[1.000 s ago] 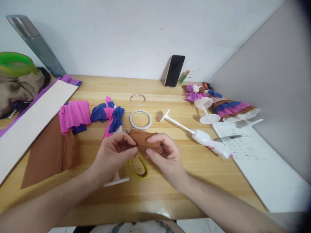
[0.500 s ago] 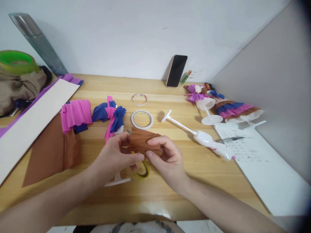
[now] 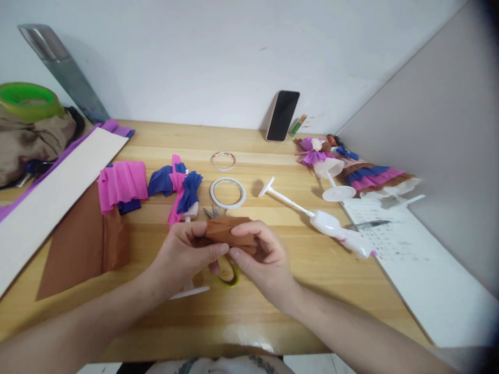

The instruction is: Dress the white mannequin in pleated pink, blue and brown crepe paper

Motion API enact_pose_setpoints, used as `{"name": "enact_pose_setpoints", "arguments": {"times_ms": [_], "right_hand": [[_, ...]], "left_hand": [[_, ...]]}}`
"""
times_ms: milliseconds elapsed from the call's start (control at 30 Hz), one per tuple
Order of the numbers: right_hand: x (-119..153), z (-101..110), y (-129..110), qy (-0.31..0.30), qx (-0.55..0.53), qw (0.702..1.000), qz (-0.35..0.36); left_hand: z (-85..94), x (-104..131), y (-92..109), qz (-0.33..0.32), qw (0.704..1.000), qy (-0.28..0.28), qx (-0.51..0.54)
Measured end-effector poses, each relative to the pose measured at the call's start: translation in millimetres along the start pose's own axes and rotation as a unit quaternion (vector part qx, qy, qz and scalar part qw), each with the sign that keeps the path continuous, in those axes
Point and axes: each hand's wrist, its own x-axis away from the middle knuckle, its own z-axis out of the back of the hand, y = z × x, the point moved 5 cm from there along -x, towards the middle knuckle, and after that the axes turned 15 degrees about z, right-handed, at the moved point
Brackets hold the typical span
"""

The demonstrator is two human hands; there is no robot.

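Between my two hands is a small pleated piece of brown crepe paper (image 3: 229,232), its folds bunched along the lower edge. My left hand (image 3: 191,248) pinches its left end, while my right hand (image 3: 265,255) grips the right end with thumb and fingers. Under the paper lie scissors (image 3: 231,279) with yellow handles, partly hidden, their blade tips showing beyond it. Behind my left hand a small white stand (image 3: 191,292) carries a pink and blue crepe-paper figure (image 3: 182,189); my hand covers part of the stand.
Tape rolls (image 3: 228,192) lie ahead. A white stand with a bottle-like body (image 3: 327,223) lies at right beside a written-on paper pad (image 3: 421,280). Brown crepe sheet (image 3: 78,249), pink crepe paper (image 3: 122,184) and a white strip (image 3: 66,192) are at left. A phone (image 3: 283,115) leans on the wall.
The brown crepe paper has tilted and dropped slightly, with its top edge lower. More of the scissor blades shows behind it. Both hands keep their hold.
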Motion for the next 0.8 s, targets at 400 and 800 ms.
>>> {"name": "enact_pose_setpoints", "arguments": {"times_ms": [400,800], "right_hand": [[0.2,-0.3,1.7,0.006,0.009,1.000,-0.010],[-0.9,1.0,0.8,0.018,0.032,0.999,0.004]], "left_hand": [[1.6,1.6,9.1,-0.011,0.999,-0.002,0.042],[-2.3,1.2,9.4,0.009,0.998,-0.050,0.025]]}}
